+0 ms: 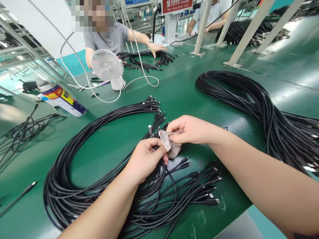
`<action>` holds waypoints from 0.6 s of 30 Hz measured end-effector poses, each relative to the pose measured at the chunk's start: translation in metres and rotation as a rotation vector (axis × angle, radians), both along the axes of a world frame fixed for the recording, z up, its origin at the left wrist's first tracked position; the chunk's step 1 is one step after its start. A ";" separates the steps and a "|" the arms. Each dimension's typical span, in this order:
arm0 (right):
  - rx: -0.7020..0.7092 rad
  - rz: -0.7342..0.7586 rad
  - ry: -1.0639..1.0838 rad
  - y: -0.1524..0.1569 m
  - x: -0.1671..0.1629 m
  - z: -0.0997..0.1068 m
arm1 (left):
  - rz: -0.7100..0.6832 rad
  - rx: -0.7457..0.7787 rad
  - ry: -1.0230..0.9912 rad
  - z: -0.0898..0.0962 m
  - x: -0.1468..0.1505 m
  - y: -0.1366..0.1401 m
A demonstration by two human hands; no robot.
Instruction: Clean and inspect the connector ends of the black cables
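Observation:
A pale grey cloth (174, 151) is pinched between the thumb and fingers of my right hand (186, 129). Closed just left of it, my left hand (147, 157) grips black cables, and its thumb touches the cloth's edge. A few cable plugs (150, 129) stick up beyond my fingers; the cloth hides part of what lies between the hands. Under my left forearm, a large looped bundle of black cables (59, 172) curves across the green table. Loose cable ends with metal plugs (211, 200) fan out to the right, below my hands.
Another thick cable bundle (234, 86) lies at the right. A spray can (64, 99) and a small white fan (107, 64) with a trailing white cord stand at the left. Across the green table (179, 89), a co-worker's hand (157, 48) reaches over more cables. Metal posts (203, 30) rise behind.

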State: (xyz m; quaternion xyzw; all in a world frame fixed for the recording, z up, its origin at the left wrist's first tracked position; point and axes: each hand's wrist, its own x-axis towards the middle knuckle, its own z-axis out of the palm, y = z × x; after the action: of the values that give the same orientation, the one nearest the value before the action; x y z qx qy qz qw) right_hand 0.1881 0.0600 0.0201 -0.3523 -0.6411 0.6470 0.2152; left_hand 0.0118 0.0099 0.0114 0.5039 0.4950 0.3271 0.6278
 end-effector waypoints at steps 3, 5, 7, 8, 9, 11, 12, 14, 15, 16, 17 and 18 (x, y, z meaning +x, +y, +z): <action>0.057 -0.039 -0.041 -0.001 -0.003 0.001 | 0.006 0.016 0.024 0.000 0.000 0.001; 0.087 -0.051 -0.070 -0.001 -0.003 0.002 | 0.012 0.019 0.028 -0.001 0.000 0.001; 0.038 -0.016 -0.034 -0.001 -0.002 0.002 | 0.024 0.000 0.026 -0.001 0.001 0.000; 0.003 0.008 -0.005 0.000 -0.001 0.002 | 0.032 -0.009 0.024 0.000 0.001 0.000; -0.022 0.025 0.018 0.000 0.000 0.001 | 0.038 -0.015 0.022 0.000 0.001 0.000; -0.034 0.024 0.038 0.001 0.001 0.000 | 0.052 -0.021 0.019 0.002 0.002 -0.001; -0.031 0.007 0.035 0.001 0.000 -0.001 | 0.062 -0.024 0.016 0.003 0.002 0.000; -0.017 -0.042 0.021 0.000 -0.002 -0.002 | 0.084 -0.032 -0.001 0.004 0.001 0.000; -0.006 -0.065 0.012 0.000 -0.003 -0.002 | 0.094 -0.034 -0.010 0.004 0.001 0.001; 0.008 -0.084 0.002 -0.001 -0.004 -0.002 | 0.101 -0.032 -0.017 0.003 0.001 0.001; 0.025 -0.101 -0.006 0.000 -0.005 -0.002 | 0.105 -0.029 -0.020 0.002 0.000 0.001; 0.044 -0.122 -0.010 0.000 -0.005 -0.001 | 0.106 -0.026 -0.017 0.001 0.000 0.001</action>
State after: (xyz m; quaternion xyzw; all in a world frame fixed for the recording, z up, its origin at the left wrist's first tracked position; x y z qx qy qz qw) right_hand 0.1835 0.0602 0.0187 -0.3892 -0.6336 0.6166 0.2585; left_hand 0.0119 0.0108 0.0127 0.4659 0.5198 0.3578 0.6202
